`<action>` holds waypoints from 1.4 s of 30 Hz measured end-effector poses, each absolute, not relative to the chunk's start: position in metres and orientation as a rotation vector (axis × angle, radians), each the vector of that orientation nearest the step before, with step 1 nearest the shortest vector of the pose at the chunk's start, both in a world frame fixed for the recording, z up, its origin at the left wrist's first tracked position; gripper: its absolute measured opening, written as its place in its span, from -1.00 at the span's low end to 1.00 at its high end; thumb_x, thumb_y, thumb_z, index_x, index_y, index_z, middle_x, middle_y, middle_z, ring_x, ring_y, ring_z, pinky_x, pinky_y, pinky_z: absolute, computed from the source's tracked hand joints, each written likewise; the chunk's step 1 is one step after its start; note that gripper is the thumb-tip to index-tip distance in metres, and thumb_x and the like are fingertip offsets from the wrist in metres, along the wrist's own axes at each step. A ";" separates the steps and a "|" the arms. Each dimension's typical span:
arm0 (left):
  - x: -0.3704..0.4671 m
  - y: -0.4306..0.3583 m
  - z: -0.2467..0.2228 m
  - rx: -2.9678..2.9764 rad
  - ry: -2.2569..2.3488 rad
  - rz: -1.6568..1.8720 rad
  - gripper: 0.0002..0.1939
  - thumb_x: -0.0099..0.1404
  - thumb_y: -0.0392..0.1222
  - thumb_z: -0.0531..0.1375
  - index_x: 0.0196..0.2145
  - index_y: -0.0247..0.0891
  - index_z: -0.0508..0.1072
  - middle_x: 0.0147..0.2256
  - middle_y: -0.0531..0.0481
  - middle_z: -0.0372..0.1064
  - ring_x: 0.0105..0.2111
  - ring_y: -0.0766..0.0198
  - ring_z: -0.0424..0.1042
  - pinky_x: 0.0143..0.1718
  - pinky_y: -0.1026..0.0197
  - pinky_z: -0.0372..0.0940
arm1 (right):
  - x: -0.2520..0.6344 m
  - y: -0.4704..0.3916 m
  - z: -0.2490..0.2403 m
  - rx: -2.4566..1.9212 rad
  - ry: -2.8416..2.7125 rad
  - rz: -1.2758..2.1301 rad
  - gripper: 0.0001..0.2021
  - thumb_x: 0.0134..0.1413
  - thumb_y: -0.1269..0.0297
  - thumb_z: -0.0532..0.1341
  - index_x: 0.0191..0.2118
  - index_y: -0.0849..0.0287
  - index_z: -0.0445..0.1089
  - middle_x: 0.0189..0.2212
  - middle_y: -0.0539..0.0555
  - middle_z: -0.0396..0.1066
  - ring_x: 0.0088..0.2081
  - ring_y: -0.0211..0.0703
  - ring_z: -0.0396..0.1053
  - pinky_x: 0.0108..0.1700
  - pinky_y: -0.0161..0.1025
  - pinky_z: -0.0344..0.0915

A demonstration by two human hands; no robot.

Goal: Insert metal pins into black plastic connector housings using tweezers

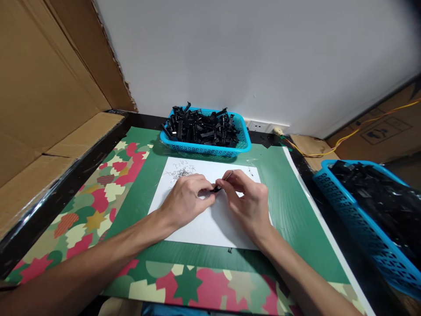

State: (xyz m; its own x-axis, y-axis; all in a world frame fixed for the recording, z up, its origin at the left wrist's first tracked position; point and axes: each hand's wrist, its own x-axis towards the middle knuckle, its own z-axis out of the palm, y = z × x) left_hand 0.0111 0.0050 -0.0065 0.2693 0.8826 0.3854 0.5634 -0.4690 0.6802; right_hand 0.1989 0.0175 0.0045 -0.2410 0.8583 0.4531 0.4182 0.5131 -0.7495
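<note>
Over the white sheet (pixel 197 226), my left hand (pixel 189 197) pinches one end of a small black part (pixel 216 189). Close on its right, my right hand (pixel 246 197) has its fingertips at the same part and also grips a thin metal tool (pixel 229 175) that points up and right. Fingers hide most of the black part. Behind my left hand, a pile of tiny thin metal pieces (pixel 180 172) lies on the sheet.
At the back stands a blue basket (pixel 204 148) heaped with black parts. Another blue basket (pixel 368 224) with black pieces is at the right. Cardboard (pixel 49 87) rises on the left. A yellow cable (pixel 342 141) runs from a wall socket (pixel 258 126).
</note>
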 end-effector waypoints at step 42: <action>0.013 0.004 0.003 1.714 1.356 1.065 -0.86 0.52 -0.06 0.17 -0.06 -0.13 0.35 -0.23 0.07 0.42 -0.28 0.26 0.39 -0.25 0.18 0.22 | 0.263 0.046 0.023 -1.296 -2.302 0.701 -0.89 0.35 0.30 0.30 -0.17 0.14 0.60 -0.27 0.08 0.54 -0.30 -0.15 0.39 -0.24 -0.22 0.21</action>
State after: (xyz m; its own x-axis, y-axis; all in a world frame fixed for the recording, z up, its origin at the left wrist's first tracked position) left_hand 0.0135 0.0043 0.0029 0.1162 0.9769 0.1793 0.4057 -0.2115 0.8892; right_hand 0.2629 0.0462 0.0230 -0.4862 0.8680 0.1013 0.6642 0.4424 -0.6027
